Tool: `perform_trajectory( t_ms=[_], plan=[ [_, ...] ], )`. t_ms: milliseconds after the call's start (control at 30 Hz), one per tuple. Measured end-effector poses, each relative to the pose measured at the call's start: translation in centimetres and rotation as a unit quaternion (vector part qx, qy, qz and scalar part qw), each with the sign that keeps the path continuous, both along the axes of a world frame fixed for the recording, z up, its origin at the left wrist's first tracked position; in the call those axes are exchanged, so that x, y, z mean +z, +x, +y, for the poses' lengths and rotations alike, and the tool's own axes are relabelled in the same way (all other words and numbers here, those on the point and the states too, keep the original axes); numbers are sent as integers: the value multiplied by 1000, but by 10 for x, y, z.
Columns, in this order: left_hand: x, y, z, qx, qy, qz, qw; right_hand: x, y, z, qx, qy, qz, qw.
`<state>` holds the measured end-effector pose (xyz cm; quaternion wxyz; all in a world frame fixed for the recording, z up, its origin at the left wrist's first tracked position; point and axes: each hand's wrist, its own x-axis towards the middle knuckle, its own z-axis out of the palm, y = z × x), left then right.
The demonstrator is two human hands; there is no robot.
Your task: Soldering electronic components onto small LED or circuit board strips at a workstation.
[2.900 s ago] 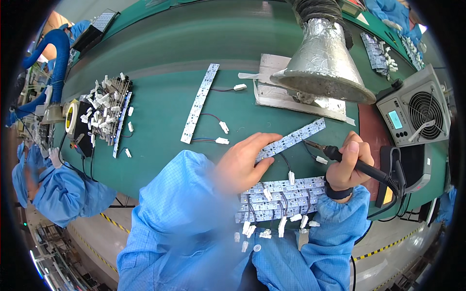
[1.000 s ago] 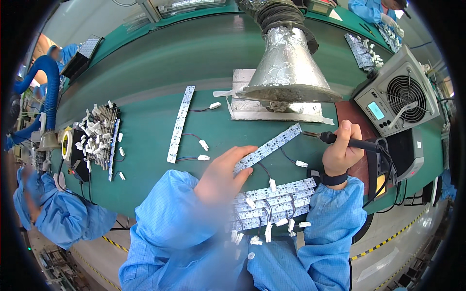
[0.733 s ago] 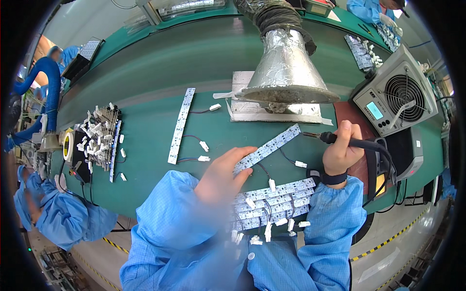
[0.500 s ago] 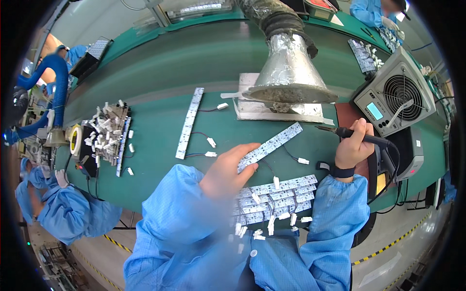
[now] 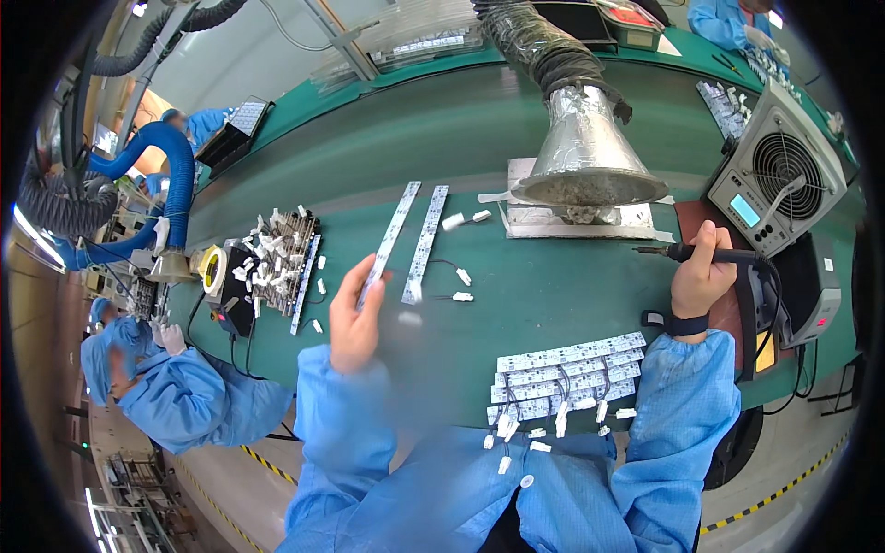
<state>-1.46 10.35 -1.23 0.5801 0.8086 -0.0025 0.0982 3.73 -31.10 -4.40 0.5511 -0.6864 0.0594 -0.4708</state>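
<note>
My left hand (image 5: 353, 318) grips the near end of a narrow white circuit board strip (image 5: 392, 230). That strip lies at a slant, close along the left side of a second board strip (image 5: 428, 240) on the green mat. Short dark leads with white connectors (image 5: 463, 276) stick out beside the second one. Over on the right, my right hand (image 5: 702, 276) is closed around a soldering iron (image 5: 680, 252), its tip pointing left and clear of the boards. Close to my body lies an overlapping stack of board strips (image 5: 570, 362), with leads and white connectors toward me.
A metal fume funnel (image 5: 590, 152) hangs over a pale plate (image 5: 544, 221). At right stand a grey fan unit (image 5: 784, 175) and a black soldering station (image 5: 800, 290). Wired boards are heaped (image 5: 281, 253) at left, near a yellow tape roll (image 5: 213, 269). Co-workers sit left and far away.
My left hand has carried its board strip leftward from the middle, beside the strip on the mat. My right hand still holds the soldering iron. The whole view has shifted.
</note>
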Motion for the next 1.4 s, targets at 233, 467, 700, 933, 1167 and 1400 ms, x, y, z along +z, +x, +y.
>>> perform_trajectory(
  t_ms=[233, 467, 700, 933, 1167, 1400],
  plan=[
    [-6, 14, -18, 67, 299, -171, 937, 1, 0, 5, 17, 11, 8, 1000],
    [10, -30, -107, -318, 239, -33, 917, 5, 2, 7, 19, 22, -10, 1000],
    [16, -8, -115, -387, 187, 142, 892, 7, -1, 6, 9, 11, -15, 1000],
    [13, 19, -109, -340, -152, 317, 872, 12, -4, -1, -21, 59, -29, 998],
    [-10, 12, -131, -292, -71, 230, 926, 22, -12, 17, -9, 37, -106, 994],
    [-17, 11, -129, -285, -1, 122, 951, 30, -38, 66, 280, -114, -126, 945]
  ],
)
